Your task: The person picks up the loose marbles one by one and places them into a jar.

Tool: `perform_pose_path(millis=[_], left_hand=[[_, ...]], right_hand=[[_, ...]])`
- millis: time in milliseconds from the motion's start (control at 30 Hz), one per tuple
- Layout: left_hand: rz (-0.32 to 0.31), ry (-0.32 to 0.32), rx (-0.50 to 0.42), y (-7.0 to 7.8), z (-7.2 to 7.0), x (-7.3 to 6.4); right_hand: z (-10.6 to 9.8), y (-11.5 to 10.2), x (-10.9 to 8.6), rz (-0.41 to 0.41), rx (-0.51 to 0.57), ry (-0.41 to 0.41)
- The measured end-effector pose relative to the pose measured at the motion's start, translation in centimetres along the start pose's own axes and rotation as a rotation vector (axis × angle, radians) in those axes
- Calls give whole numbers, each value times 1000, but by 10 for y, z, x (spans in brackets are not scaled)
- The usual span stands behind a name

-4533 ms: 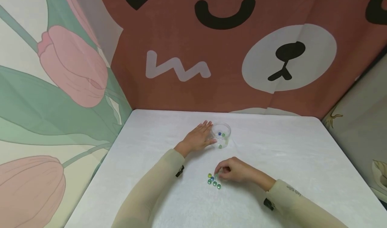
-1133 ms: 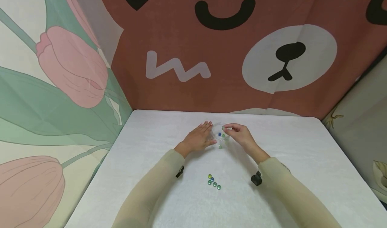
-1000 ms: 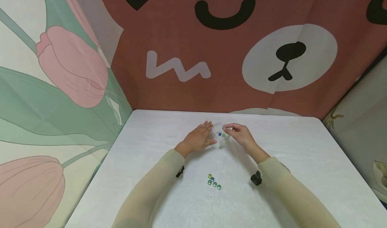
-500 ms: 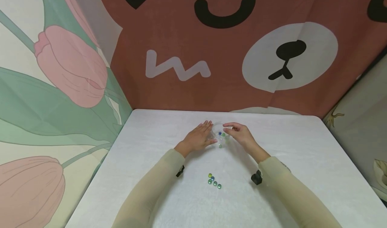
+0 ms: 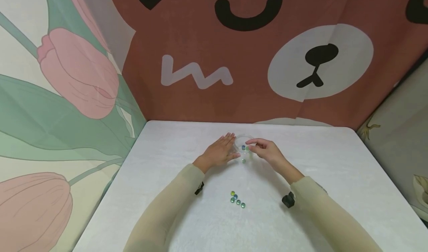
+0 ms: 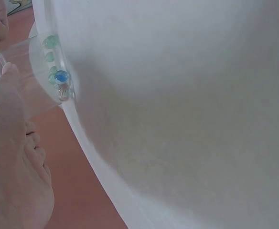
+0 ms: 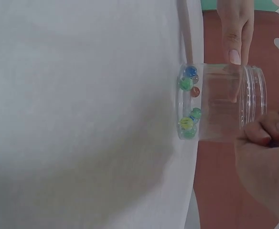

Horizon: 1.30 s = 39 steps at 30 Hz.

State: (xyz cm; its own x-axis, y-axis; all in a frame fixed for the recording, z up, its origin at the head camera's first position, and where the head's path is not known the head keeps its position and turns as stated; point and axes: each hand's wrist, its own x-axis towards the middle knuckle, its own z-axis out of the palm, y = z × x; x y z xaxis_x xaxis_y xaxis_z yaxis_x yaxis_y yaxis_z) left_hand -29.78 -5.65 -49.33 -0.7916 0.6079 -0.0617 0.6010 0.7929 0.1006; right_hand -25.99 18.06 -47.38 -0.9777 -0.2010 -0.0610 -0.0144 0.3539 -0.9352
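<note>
A clear jar [image 5: 238, 138] stands upright on the white table with several green, blue and yellow glass marbles at its bottom, seen through its wall in the right wrist view, among them a green marble [image 7: 186, 84]. My left hand [image 5: 218, 151] touches the jar's left side, fingers straight and thumb on the near side. Over the right part of its rim is my right hand [image 5: 267, 151]; thumb and index finger stand apart with no marble seen between them. Several loose marbles [image 5: 238, 202], green, blue and yellow, lie in a small group nearer me.
The white table [image 5: 167, 144] meets a brown wall cloth [image 5: 187, 107] with a bear print at its far edge. A tulip-print cloth [image 5: 80, 73] hangs at the left. Each sleeve carries a small black device near the wrist.
My right hand took a green marble from the loose group, carried it to the jar and let it go over the opening. It has since lowered slightly. My left hand has stayed at the jar.
</note>
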Motion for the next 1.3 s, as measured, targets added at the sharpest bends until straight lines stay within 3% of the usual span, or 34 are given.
perform_pose_path(millis=[233, 467, 700, 867, 1300], left_hand=[[-3, -9, -3, 0, -2, 2], [-11, -7, -1, -2, -2, 3], [-3, -6, -3, -4, 0, 2], [2, -11, -6, -3, -1, 2], [18, -6, -22, -2, -1, 4]], right_hand=[[-2, 3, -13, -74, 12, -257], [11, 7, -20, -177, -70, -565], [28, 9, -23, -231, -193, -751], [38, 9, -21, -262, -260, -823], [48, 8, -21, -247, -389, -844]])
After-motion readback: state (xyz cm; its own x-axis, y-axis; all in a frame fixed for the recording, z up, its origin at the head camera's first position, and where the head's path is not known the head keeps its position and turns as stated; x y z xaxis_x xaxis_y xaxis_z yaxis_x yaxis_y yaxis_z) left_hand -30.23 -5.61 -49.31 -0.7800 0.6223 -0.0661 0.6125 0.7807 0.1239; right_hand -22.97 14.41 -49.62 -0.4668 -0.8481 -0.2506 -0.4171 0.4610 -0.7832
